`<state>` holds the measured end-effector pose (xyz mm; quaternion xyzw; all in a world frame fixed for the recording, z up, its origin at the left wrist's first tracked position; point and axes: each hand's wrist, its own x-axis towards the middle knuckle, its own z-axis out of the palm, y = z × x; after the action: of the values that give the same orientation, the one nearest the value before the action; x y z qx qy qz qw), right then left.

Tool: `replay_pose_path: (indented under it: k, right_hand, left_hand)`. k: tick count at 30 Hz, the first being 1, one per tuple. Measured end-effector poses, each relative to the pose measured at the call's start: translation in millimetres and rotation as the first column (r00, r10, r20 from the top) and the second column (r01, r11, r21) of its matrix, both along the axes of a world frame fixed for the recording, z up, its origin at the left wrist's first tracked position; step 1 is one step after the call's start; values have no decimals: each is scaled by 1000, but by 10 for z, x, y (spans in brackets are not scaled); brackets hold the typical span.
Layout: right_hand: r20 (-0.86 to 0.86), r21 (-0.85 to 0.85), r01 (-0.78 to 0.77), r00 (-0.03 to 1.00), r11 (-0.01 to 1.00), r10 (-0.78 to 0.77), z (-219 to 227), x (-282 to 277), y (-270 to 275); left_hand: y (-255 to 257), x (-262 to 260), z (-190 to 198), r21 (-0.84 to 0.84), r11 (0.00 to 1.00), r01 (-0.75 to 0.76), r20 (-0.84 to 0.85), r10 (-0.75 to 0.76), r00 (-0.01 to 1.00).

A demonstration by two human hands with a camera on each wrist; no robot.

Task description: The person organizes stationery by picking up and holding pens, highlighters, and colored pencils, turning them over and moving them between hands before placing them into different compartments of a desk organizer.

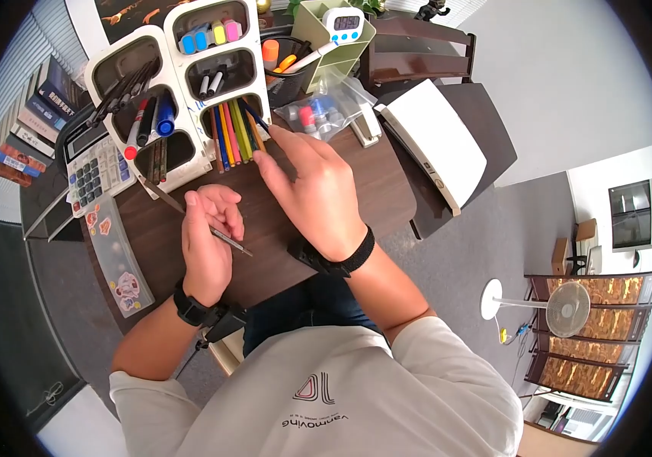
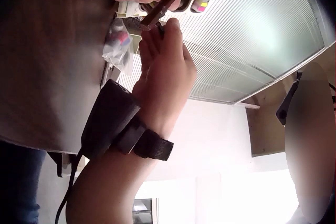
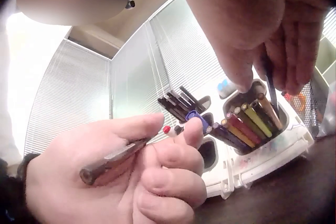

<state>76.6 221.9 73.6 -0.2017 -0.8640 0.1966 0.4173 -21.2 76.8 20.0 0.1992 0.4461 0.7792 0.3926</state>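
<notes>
My left hand (image 1: 208,247) holds a brown pencil (image 1: 227,241) slantwise under the thumb, its fingers loosely curled; the left hand (image 3: 121,171) and pencil (image 3: 115,161) show large in the right wrist view. With thumb and fingers my right hand (image 1: 314,190) pinches a dark pencil (image 1: 253,113) at the white organizer's (image 1: 176,80) front compartment. In the right wrist view this dark pencil (image 3: 270,79) reaches down inside that compartment, beside several coloured pencils (image 3: 247,124). The left wrist view shows the right hand (image 2: 168,61) beyond the brown pencil (image 2: 163,8).
Other compartments hold highlighters (image 1: 211,36), markers (image 1: 147,122) and dark pens (image 1: 124,87). A calculator (image 1: 97,175) and a stickered strip (image 1: 120,255) lie left. Rightward are a plastic bag (image 1: 322,114), a stapler (image 1: 366,126), a mesh cup (image 1: 284,84) and a thick white book (image 1: 436,141).
</notes>
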Motion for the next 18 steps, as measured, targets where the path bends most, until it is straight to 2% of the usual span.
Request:
replay_pose_path:
  k: [5,7,11,12,14,16,18]
  right_hand:
    - [-19,29,13,1000,999,-13,-24,14,78]
    - [-101,151,-44,993,988,60,-35,-57,121]
    - [-72,231,-113,989,966,132,-27,-236,91]
    - [-74,232,-112,988,966,132,-1,-247,75]
    - [38,207,-157,988,966,152,64,-254,19]
    - [44,224,-142,990,964,135,95,-218,-35]
    - [39,148,-129,991,980,124,174,-55,-136]
  left_hand:
    - [40,7,-14,-38,999,-39,9,40,999]
    - [34,-9,-39,-12,1000,-26,-1,26,1000]
    - [48,-11,-34,-7,999,-39,-19,39,999]
    - [49,-16,-49,5,999,-37,-6,37,999]
    - [33,-27,-76,18,999,-37,6,37,999]
    - [11,-47,-94,31,999,-22,16,22,1000]
    - [22,-50,-94,71,996,-51,33,49,998]
